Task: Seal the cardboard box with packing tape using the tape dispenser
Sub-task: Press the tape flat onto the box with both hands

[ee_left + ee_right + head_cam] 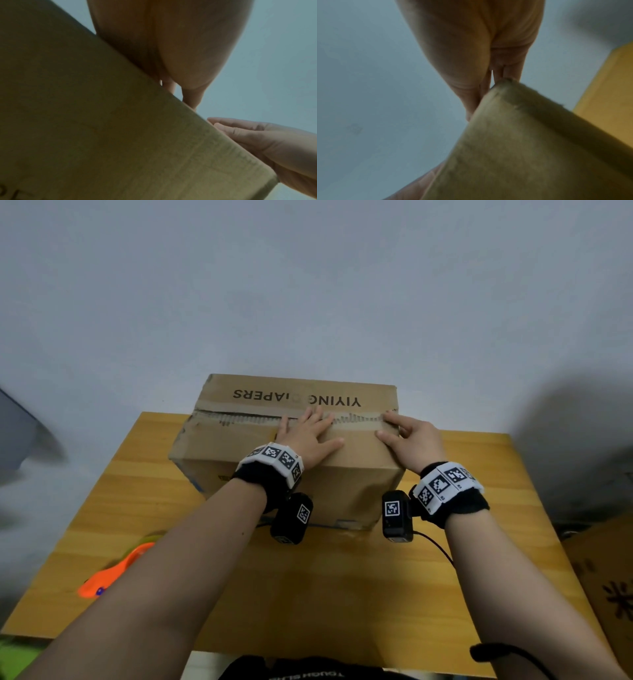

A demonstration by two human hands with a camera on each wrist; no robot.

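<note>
Head view: cardboard box (274, 446) sits on the wooden table (342, 577), left hand (305, 436) pressed flat, fingers straight, on its closed top seam, right hand (411, 436) with loosely bent fingers resting at the top's right edge. Left wrist view: palm (171, 40) lies against the box. Right wrist view: straight fingers (510, 67) touch the box corner (503, 83).

A brown cardboard box (239, 446) stands upright at the table's far edge, flaps folded shut, a ragged seam along its top. An orange tape dispenser (114, 571) lies well apart near the table's left edge.
</note>
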